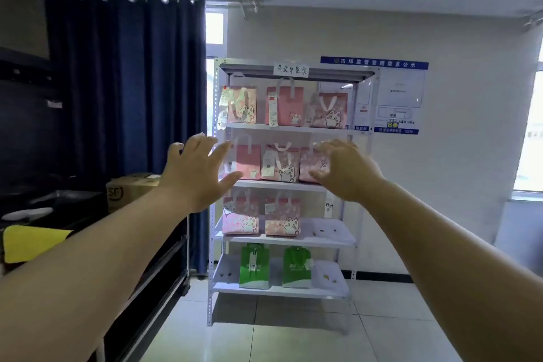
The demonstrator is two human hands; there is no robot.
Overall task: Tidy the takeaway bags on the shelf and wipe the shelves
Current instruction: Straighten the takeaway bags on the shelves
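both arms reach straight out toward the white metal shelf (279,184) standing against the far wall. the left hand (197,167) is wide, fingers spread and thumb out, gripping nothing; the right hand (346,170) is wide too, fingers loosely fanned, also with nothing in it. in the view they sit over the second tier, one at each end of the middle-row pink bags (280,166) – whether any fingertip touches a bag cannot be told.

the top-row pink bags (286,109), three of them, stand upright side by side with paper slips hanging off them. on the third tier the lower pink bags (282,216), two, stand at the left and middle. on the bottom tier two green bags (254,266) stand apart from each other.

to the left, a yellow cloth (32,242) lies on a dark counter (141,258), with a cardboard box (129,188) further back beside the dark blue curtain (126,82) – a blue-headed notice board (396,97) hangs on the wall right of the shelf
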